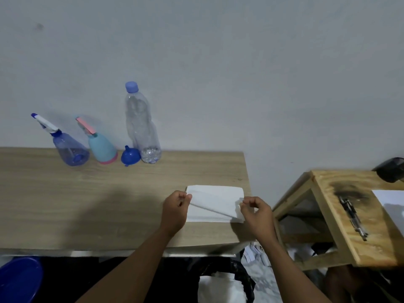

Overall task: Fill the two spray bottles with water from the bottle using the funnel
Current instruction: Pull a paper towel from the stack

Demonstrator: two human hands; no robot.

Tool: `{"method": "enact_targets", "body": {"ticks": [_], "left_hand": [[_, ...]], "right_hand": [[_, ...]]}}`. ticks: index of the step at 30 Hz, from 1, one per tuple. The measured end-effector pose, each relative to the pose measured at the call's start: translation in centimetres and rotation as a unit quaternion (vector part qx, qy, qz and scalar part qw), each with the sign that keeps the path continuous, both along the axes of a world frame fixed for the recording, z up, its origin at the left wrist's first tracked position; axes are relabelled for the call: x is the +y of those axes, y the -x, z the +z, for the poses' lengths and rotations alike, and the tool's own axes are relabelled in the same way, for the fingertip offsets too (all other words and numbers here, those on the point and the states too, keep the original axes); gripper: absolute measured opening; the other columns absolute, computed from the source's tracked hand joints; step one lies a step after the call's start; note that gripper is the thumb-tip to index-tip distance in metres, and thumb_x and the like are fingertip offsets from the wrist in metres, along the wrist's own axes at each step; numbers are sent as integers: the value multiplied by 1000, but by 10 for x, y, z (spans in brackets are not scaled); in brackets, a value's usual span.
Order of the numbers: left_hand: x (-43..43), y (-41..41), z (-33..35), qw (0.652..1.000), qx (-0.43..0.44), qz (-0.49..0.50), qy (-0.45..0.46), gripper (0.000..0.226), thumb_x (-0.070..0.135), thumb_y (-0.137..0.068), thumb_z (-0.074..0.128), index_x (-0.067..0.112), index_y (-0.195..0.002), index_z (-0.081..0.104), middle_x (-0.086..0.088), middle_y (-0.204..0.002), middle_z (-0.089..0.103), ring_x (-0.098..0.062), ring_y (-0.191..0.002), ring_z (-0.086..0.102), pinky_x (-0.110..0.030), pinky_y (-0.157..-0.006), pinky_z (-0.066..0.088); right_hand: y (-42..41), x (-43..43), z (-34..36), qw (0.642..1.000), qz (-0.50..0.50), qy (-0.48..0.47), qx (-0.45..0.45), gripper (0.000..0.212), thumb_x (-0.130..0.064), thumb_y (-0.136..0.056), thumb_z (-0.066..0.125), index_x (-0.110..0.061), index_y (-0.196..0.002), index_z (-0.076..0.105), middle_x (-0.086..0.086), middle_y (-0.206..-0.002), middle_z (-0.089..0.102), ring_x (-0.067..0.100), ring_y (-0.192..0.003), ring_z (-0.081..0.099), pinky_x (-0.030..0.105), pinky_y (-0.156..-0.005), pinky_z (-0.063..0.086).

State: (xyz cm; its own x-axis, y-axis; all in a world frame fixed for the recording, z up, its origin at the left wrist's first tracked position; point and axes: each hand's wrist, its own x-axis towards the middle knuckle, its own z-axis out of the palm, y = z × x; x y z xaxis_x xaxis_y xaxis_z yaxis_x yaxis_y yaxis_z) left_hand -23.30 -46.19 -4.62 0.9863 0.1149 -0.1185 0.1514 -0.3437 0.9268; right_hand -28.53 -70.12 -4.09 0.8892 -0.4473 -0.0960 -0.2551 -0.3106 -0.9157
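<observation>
A tall clear water bottle (142, 127) with a blue cap stands at the back of the wooden table (87, 204); it looks almost empty. A blue funnel (130, 157) lies on its side against the bottle's base. Left of the funnel stand a teal spray bottle (101, 149) with a pink head and a translucent blue spray bottle (71, 153) with a white and blue head. Near the table's right end lies a white paper towel (215, 202). My left hand (175, 212) pinches its left corner and my right hand (256, 214) pinches its folded right edge.
A wooden stool (341, 217) with a scorched top carries pens and white paper, just right of the table. A blue basin (18, 278) sits below the table's front left edge. A black bag and white cloths lie on the floor between my arms.
</observation>
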Motion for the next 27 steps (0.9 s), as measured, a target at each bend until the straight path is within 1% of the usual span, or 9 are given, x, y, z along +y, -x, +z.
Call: {"method": "enact_targets", "body": {"ticks": [4, 7, 9, 12, 16, 19, 22, 24, 27], "left_hand": [[-4, -3, 7, 999, 11, 9, 39, 19, 21, -98, 59, 4, -89, 60, -9, -61, 61, -7, -49, 53, -21, -52, 43], [-5, -9, 7, 998, 3, 15, 53, 17, 21, -99, 57, 4, -94, 60, -8, -62, 61, -7, -51, 53, -23, -57, 44], [-4, -14, 7, 998, -4, 25, 52, 16, 21, -98, 59, 6, -96, 61, -4, -69, 65, -8, -58, 58, -24, -62, 47], [-2, -22, 5, 999, -3, 31, 37, 12, 25, -95, 63, 14, -97, 61, -5, -80, 69, -20, -71, 64, -33, -70, 51], [0, -24, 8, 999, -11, 22, 29, 12, 24, -94, 64, 17, -97, 55, -6, -88, 63, -20, -72, 56, -34, -72, 46], [0, -21, 10, 998, -2, -48, 35, 17, 22, -80, 69, 16, -87, 54, -9, -73, 60, -19, -63, 52, -35, -65, 43], [1, -20, 4, 994, -4, -109, -3, 17, 21, -70, 72, 23, -86, 68, 7, -85, 73, -14, -82, 69, -36, -81, 54], [2, -23, 2, 993, -4, -119, -7, 28, 23, -68, 74, 28, -96, 72, 8, -96, 75, -14, -92, 71, -40, -89, 56], [5, -31, 0, 991, 0, -135, -10, 44, 33, -67, 76, 38, -110, 67, -5, -97, 75, -26, -90, 70, -47, -86, 57]], "right_hand": [[0, 1, 8, 999, -1, 7, 34, 37, -36, -78, 83, -21, -102, 59, -10, -99, 64, 14, -95, 61, 37, -87, 52], [1, -1, 4, 996, 51, -2, 72, 55, -32, -75, 86, -26, -120, 54, -11, -107, 60, 9, -103, 57, 32, -92, 49], [-2, -3, -1, 997, 58, -10, 56, 48, -20, -80, 82, -26, -122, 58, -10, -100, 63, 5, -98, 61, 35, -93, 51], [-8, -4, 0, 998, 45, -28, 14, 37, -7, -88, 72, -26, -116, 58, 1, -83, 64, -2, -74, 61, 27, -80, 47], [-18, -3, 2, 998, 28, -50, 6, 29, -4, -90, 68, -19, -111, 56, 13, -84, 63, 12, -72, 59, 25, -73, 47], [-21, -3, -1, 999, 21, -39, -5, 20, 1, -90, 66, -17, -96, 57, 3, -81, 57, 15, -73, 56, 25, -72, 47], [-21, -5, -4, 999, 31, -36, -1, 17, 2, -91, 63, -14, -84, 66, -2, -83, 67, 13, -75, 60, 23, -73, 48], [-21, -6, -3, 998, 36, -44, 15, 18, 1, -92, 63, -14, -86, 72, -5, -82, 70, 3, -69, 60, 19, -69, 47], [-23, -9, 0, 997, 43, -57, 17, 17, -1, -89, 68, -15, -97, 74, -10, -68, 57, 0, -47, 44, 12, -54, 40]]}}
